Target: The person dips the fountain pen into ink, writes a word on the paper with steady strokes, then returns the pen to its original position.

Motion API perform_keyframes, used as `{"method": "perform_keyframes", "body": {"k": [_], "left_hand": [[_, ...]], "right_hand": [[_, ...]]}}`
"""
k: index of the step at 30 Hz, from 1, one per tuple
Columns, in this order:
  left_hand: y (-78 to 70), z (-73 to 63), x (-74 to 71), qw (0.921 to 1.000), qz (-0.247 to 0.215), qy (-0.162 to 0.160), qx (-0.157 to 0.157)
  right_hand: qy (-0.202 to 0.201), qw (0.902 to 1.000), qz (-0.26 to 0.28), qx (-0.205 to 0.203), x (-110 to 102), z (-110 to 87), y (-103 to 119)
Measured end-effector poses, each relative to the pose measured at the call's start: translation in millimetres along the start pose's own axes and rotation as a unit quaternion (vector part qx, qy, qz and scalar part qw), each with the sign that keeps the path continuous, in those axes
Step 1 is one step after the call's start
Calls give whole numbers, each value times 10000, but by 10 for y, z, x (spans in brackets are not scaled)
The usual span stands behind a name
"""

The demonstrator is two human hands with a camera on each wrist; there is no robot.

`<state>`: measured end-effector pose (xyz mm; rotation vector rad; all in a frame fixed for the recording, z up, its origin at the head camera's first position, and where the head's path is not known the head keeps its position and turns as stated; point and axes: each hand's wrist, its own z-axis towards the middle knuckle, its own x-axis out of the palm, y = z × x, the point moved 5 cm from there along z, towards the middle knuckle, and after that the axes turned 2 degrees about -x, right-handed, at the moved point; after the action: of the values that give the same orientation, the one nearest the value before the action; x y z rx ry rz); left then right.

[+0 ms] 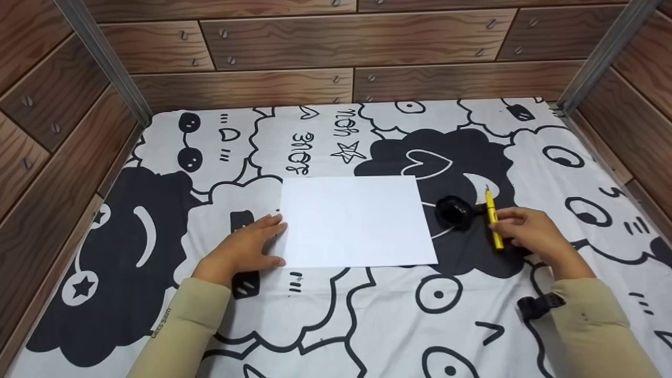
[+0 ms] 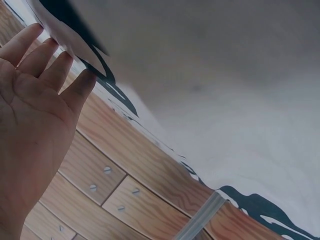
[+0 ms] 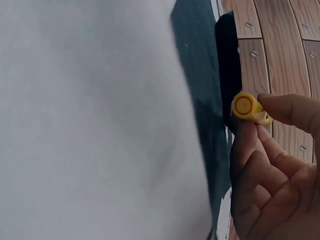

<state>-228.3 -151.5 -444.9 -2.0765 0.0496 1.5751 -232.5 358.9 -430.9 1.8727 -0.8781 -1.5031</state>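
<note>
A blank white sheet of paper [image 1: 357, 220] lies flat on the patterned cloth in the head view. My left hand [image 1: 247, 247] is at its left edge, fingers extended and fingertips against the margin. In the left wrist view, that hand [image 2: 40, 110] shows its palm with nothing gripped. Right of the paper, my right hand [image 1: 530, 233] pinches a yellow pen [image 1: 492, 219] between thumb and fingers, its nib pointing away from me. The right wrist view shows the pen's round yellow end [image 3: 244, 106]. Just left of the pen is a glossy black rounded object [image 1: 454, 212]; its kind is unclear.
Black-and-white cartoon cloth [image 1: 399, 320] covers the surface, with some wrinkles. Wood-patterned walls [image 1: 357, 42] enclose the back and both sides, with grey metal posts [image 1: 100, 58] at the rear corners. A black strap [image 1: 541, 305] is around the right wrist.
</note>
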Motion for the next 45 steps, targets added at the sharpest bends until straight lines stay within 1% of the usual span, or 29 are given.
{"method": "perform_keyframes", "body": {"k": [2,5,8,11,14,20,27,31,34,39,41,43,45], "left_hand": [[2,-1,4,10000,-2,-25,3],[-2,-4,6,10000,-11,-69,15],[-6,-5,8,10000,-16,-88,23],[-8,-6,13,10000,-12,-84,28],[-17,-12,7,10000,-48,-75,21],[-28,-18,-6,9999,-68,-88,64],[-31,-25,-15,9999,-61,-90,93],[-24,-24,-12,9999,-59,-99,110],[-15,-19,-7,9999,-35,-117,112],[-3,-11,3,9999,-26,-102,56],[-3,-10,4,9999,-31,-92,44],[-2,-9,4,9999,-26,-90,53],[-1,-6,6,9999,-24,-88,67]], "right_hand": [[-111,9999,3,-88,-19,-7,11],[-354,9987,-56,-367,-36,-15,32],[-620,9958,-103,-661,-34,-23,50],[-827,9931,-101,-825,-20,-29,53],[-965,9915,76,-870,-5,-33,55],[-1259,9858,696,-862,0,-17,51],[-1903,9699,1264,-847,-46,-22,62],[-2139,9636,1378,-816,-71,-35,56],[-2222,9579,1563,-928,-79,-42,59],[-2258,9444,2098,-1142,-82,-42,43],[-2252,9404,2279,-1143,-79,-31,16],[-2187,9341,2586,-1126,-74,-3,-41],[-2125,9294,2830,-1044,-67,21,-93]]}}
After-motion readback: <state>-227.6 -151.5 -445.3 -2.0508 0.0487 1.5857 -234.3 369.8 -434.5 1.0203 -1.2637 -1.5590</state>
